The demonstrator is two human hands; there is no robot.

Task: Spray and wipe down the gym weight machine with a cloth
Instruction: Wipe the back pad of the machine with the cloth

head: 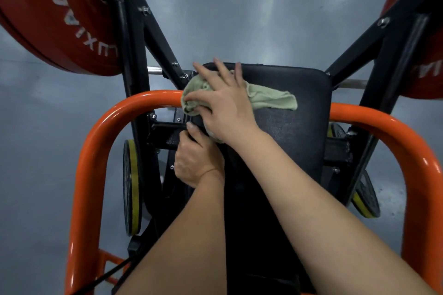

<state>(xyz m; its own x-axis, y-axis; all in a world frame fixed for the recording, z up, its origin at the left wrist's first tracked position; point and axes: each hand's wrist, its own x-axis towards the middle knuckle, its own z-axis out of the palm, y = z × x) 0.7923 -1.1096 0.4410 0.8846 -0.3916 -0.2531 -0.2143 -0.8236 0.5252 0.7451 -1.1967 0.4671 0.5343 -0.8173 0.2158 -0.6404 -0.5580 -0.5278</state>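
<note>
Softly bunched, the green cloth (271, 98) (light, limp, we judge; best pinned under a flat palm) lies at the far-left corner of the black pad (299, 127) beneath our spread right hand (223, 105); our left hand (195, 163) grips the pad's left edge.

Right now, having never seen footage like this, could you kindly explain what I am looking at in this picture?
This is one view from a camera worn on a person's head, looking down at their own arms; there is no robot. The right hand presses a pale green cloth against the black pad of a gym weight machine, fingers spread. The left hand grips the pad's left edge, thumb on top. An orange tube frame curves round the pad, and red weight plates sit at either side.
</note>
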